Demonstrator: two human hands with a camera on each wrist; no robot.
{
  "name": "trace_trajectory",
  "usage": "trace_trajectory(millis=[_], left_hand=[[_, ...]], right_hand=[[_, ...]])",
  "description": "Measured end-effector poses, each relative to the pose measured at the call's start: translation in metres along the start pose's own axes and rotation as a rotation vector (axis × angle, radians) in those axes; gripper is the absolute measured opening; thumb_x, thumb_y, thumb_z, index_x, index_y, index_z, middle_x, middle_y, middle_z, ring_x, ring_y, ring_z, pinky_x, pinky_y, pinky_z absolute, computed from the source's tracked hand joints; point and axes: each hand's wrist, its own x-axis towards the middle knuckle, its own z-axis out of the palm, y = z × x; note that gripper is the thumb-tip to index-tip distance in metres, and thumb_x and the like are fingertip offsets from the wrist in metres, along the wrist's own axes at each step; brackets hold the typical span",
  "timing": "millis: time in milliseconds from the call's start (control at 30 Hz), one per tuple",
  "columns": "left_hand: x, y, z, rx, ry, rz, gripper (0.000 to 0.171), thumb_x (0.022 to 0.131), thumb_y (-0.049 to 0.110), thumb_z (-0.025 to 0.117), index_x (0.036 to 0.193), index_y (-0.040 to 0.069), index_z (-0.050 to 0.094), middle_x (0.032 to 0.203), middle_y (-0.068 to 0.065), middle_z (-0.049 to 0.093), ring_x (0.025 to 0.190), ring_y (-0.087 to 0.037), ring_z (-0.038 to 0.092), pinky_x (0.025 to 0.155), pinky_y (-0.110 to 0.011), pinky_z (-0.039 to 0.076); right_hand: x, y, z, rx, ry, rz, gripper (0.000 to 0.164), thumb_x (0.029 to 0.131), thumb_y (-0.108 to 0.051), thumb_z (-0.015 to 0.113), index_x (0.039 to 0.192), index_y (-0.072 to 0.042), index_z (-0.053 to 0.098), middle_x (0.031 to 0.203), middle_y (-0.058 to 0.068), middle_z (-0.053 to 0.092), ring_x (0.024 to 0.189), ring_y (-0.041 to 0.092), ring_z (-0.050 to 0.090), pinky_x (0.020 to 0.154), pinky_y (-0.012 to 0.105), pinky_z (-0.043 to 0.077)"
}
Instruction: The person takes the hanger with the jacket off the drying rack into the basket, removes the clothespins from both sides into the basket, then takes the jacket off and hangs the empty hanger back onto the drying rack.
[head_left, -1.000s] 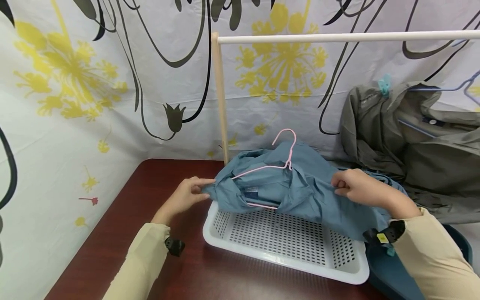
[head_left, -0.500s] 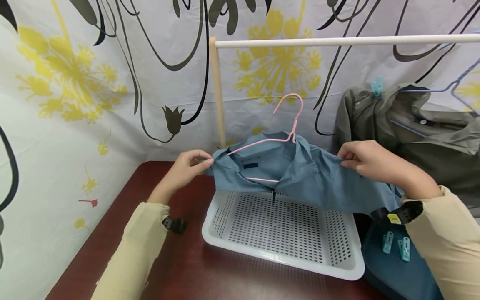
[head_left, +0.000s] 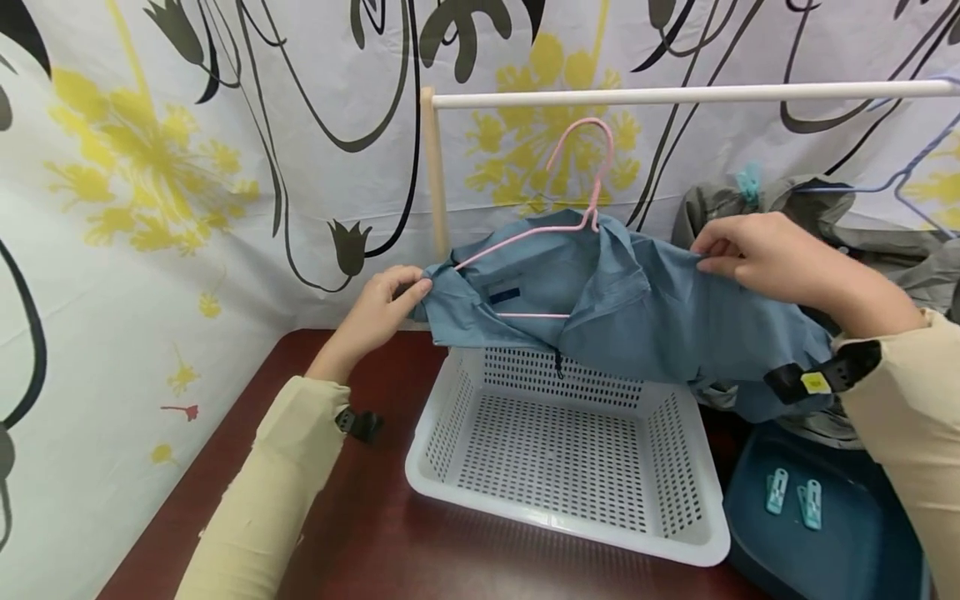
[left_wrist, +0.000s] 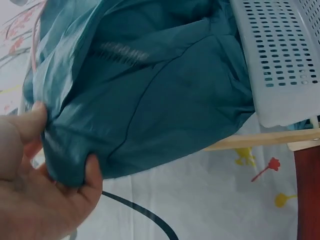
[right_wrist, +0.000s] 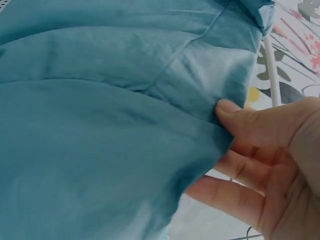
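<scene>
A blue jacket (head_left: 637, 325) with a dark label inside its neck is held up over the back of the white basket. Inside it sits a pink hanger (head_left: 536, 232), its hook rising free above the collar. My left hand (head_left: 378, 312) pinches the jacket at one shoulder; in the left wrist view, thumb and fingers close on the cloth (left_wrist: 65, 150). At the other shoulder my right hand (head_left: 780, 250) pinches the fabric between thumb and fingers, as the right wrist view shows on the blue cloth (right_wrist: 200, 115).
The white perforated basket (head_left: 551, 521) stands on the dark red table (head_left: 360, 533). Behind runs a rack with a white rail (head_left: 675, 96). A grey-green jacket (head_left: 922, 275) hangs at right on a blue hanger. Two teal clothespins (head_left: 810, 504) lie on a dark blue bin (head_left: 810, 558).
Both hands have raised the blue jacket and pink hanger from the basket's back rim, bringing the hook close below the rail. The clothespins at the right have come into view.
</scene>
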Motion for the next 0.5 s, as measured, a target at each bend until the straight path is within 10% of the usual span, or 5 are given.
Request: trace_trajectory(millis=[233, 500], left_hand=[[0.006, 0.012, 0.009, -0.01, 0.199, 0.062, 0.016, 0.095, 0.006, 0.052, 0.087, -0.006, 0.058, 0.091, -0.016, 0.053, 0.089, -0.023, 0.045, 0.08, -0.032, 0.036], [0.006, 0.015, 0.015, -0.003, 0.246, 0.078, 0.014, 0.094, 0.005, 0.054, 0.087, -0.006, 0.058, 0.094, -0.017, 0.055, 0.091, -0.026, 0.048, 0.081, -0.034, 0.038]], right_hand=[[0.014, 0.012, -0.011, 0.026, -0.044, 0.003, 0.013, 0.087, -0.004, 0.062, 0.1, 0.0, 0.066, 0.086, 0.009, 0.066, 0.075, 0.022, 0.061, 0.062, 0.036, 0.048], [0.037, -0.005, -0.035, 0.046, -0.066, -0.058, 0.021, 0.091, -0.009, 0.059, 0.109, 0.002, 0.064, 0.098, 0.014, 0.067, 0.082, 0.02, 0.063, 0.067, 0.027, 0.051]])
